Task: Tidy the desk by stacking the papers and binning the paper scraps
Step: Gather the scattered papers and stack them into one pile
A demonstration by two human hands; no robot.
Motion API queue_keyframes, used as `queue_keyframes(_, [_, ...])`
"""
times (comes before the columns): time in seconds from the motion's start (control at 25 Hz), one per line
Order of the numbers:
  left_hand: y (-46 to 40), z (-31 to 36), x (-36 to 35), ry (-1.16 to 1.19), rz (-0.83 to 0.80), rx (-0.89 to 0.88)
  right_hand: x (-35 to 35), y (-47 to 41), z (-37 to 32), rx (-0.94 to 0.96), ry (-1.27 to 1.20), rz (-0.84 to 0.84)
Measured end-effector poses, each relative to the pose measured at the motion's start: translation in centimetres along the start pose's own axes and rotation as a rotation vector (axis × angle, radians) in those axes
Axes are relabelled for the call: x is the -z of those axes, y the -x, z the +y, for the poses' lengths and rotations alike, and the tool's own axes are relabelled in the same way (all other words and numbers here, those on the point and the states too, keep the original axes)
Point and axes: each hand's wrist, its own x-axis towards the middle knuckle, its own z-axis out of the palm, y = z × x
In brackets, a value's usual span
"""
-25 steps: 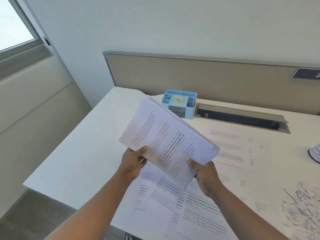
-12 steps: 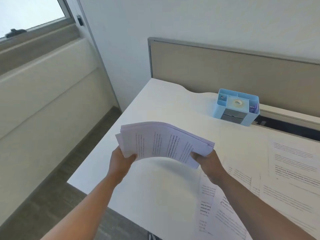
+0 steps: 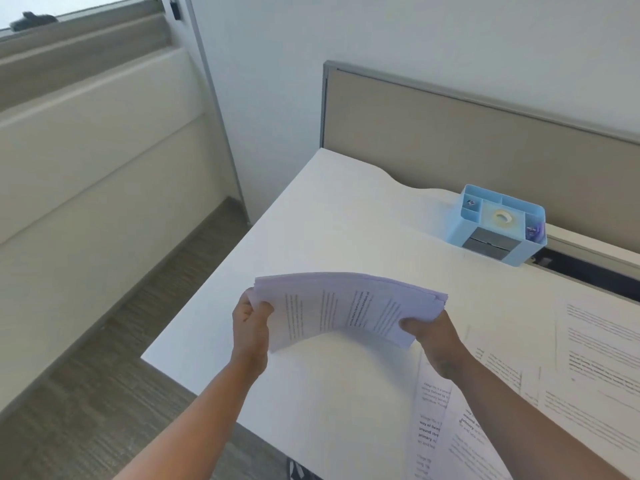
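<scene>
A stack of printed papers hangs nearly flat, bowed upward in the middle, just above the left part of the white desk. My left hand grips its left edge and my right hand grips its right edge, thumbs on top. Several loose printed sheets lie spread over the desk to the right, some under my right forearm. No paper scraps are in view.
A light blue desk organiser with a tape roll stands at the back by the beige partition and a cable slot. The desk's left edge drops to grey carpet; a wall and window ledge lie further left.
The stack has swung from tilted upright to nearly flat and moved left, off the loose sheets and over bare desk. My view has turned left; the scraps at right are out of sight.
</scene>
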Motion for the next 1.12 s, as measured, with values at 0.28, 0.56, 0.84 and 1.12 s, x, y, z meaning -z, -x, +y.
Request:
queue_keyframes(0.28, [-0.5,0.0,-1.4,0.095,0.104,0.085,0.7,0.4,0.3,-0.022,-0.031,-0.05])
queue_keyframes(0.56, [-1.3,1.7,-2.6,0.117,0.129,0.031,1.4,0.7,0.4,-0.029,-0.061,-0.046])
queue_keyframes(0.84, [0.1,0.9,-3.1,0.111,0.069,0.081,0.4,1.5,0.9,0.003,-0.045,-0.048])
queue_keyframes(1.12, [0.4,0.6,-3.0,0.135,0.046,0.109,-0.6,1.2,0.8,0.007,-0.056,-0.009])
